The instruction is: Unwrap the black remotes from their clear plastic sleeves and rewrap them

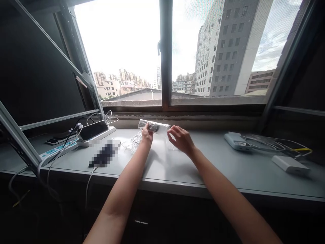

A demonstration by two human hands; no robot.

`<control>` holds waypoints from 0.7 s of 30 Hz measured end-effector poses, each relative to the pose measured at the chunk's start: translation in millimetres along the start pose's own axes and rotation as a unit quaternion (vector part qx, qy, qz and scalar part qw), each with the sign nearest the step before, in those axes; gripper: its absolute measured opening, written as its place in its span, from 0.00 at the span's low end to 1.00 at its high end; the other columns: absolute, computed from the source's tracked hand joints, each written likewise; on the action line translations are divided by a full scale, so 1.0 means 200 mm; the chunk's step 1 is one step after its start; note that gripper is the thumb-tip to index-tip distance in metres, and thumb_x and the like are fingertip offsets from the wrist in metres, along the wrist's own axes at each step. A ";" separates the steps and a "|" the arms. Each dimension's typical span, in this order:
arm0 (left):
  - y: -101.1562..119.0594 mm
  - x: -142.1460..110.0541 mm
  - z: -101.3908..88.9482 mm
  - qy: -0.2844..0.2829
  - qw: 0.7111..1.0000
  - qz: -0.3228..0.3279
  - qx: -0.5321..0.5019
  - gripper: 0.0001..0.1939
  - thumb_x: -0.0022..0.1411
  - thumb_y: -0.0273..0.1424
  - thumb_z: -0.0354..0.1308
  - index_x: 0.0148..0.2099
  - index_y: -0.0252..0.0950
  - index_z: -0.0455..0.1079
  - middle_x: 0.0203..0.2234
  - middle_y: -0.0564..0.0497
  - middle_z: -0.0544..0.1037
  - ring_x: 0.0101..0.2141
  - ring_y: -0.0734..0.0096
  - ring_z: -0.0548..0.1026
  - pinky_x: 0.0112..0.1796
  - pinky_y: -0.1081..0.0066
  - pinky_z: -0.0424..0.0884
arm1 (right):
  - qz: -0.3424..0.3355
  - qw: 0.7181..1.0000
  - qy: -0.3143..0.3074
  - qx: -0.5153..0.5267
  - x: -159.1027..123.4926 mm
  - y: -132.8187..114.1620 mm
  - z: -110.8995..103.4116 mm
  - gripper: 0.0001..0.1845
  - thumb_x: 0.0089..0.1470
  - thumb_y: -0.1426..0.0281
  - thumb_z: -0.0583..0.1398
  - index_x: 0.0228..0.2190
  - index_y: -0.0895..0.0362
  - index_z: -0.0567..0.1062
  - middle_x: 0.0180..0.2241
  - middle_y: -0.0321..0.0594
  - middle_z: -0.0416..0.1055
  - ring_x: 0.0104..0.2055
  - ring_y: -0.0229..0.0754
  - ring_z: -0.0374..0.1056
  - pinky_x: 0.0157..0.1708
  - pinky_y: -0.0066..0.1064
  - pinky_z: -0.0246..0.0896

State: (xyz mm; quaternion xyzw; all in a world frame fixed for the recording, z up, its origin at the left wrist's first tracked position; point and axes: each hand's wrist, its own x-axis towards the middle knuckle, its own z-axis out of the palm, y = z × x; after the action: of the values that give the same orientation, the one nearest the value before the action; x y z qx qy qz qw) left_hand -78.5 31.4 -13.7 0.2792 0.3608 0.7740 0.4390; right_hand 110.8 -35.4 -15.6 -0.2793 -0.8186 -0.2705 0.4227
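A clear plastic bag (162,126) with a small dark object (153,127) inside is held up just above the shelf top. My left hand (147,135) is closed round its left part, thumb on top near the dark object. At the bag's right end is my right hand (183,139), its fingers curled and thumb and fingertips pinching the plastic edge. Crumpled clear plastic (134,142) lies beside my left wrist. More see-through film hangs under my right fingers. What exactly the dark object is cannot be made out.
To the left, a phone (92,130) leans on a white stand by a power strip (59,149) with tangled cables. A pixelated dark item (104,156) lies nearer. On the right are a pale blue power bank (237,141), cables and a white box (290,165). A window stands behind.
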 end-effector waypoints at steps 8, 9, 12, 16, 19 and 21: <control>-0.01 0.01 0.01 0.032 0.978 -0.087 -0.185 0.03 0.64 0.24 0.54 0.36 0.33 0.68 0.29 0.50 0.77 0.29 0.76 0.77 0.34 0.77 0.73 | 0.038 0.999 0.013 -0.008 -0.02 0.03 0.04 0.13 0.64 0.71 0.51 0.32 0.57 0.73 0.26 0.36 0.71 0.28 0.34 0.65 0.25 0.25 0.49; -0.01 0.01 0.01 0.034 0.979 -0.088 -0.182 0.02 0.64 0.24 0.54 0.37 0.32 0.68 0.29 0.50 0.76 0.29 0.76 0.76 0.33 0.76 0.74 | 0.045 0.999 0.013 -0.003 -0.03 0.03 0.04 0.13 0.64 0.70 0.51 0.33 0.56 0.73 0.25 0.35 0.71 0.27 0.34 0.65 0.25 0.24 0.48; -0.02 0.00 0.02 0.021 0.980 -0.088 -0.178 0.02 0.63 0.23 0.55 0.38 0.32 0.68 0.29 0.50 0.76 0.27 0.76 0.76 0.33 0.76 0.73 | 0.061 0.998 0.004 0.001 -0.03 0.02 0.03 0.15 0.65 0.67 0.50 0.33 0.56 0.74 0.22 0.33 0.71 0.22 0.32 0.63 0.24 0.24 0.46; -0.03 -0.01 0.03 0.012 0.980 -0.083 -0.180 0.02 0.62 0.22 0.56 0.37 0.33 0.67 0.27 0.51 0.76 0.27 0.77 0.76 0.32 0.76 0.73 | 0.083 0.996 -0.004 -0.012 -0.03 0.01 0.01 0.18 0.65 0.64 0.50 0.31 0.57 0.75 0.19 0.33 0.70 0.20 0.32 0.62 0.24 0.24 0.45; -0.03 -0.01 0.02 0.022 0.980 -0.080 -0.181 0.02 0.62 0.22 0.56 0.35 0.32 0.67 0.26 0.52 0.75 0.25 0.77 0.75 0.31 0.76 0.73 | 0.104 0.994 -0.031 -0.011 -0.02 0.01 0.01 0.17 0.64 0.64 0.51 0.33 0.56 0.76 0.20 0.34 0.72 0.20 0.32 0.64 0.24 0.24 0.46; -0.02 -0.01 0.02 0.020 0.979 -0.078 -0.186 0.03 0.62 0.22 0.55 0.35 0.32 0.67 0.25 0.53 0.75 0.24 0.78 0.74 0.31 0.77 0.73 | 0.119 0.991 -0.059 -0.006 -0.02 0.01 0.01 0.16 0.65 0.64 0.51 0.36 0.56 0.77 0.24 0.35 0.75 0.23 0.33 0.68 0.25 0.23 0.47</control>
State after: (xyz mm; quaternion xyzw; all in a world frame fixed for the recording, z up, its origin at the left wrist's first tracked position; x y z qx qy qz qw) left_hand -72.2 31.7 -15.5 0.1481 0.2398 0.7964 0.5351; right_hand 113.5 -33.0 -19.9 -0.3923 -0.8014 -0.2063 0.4015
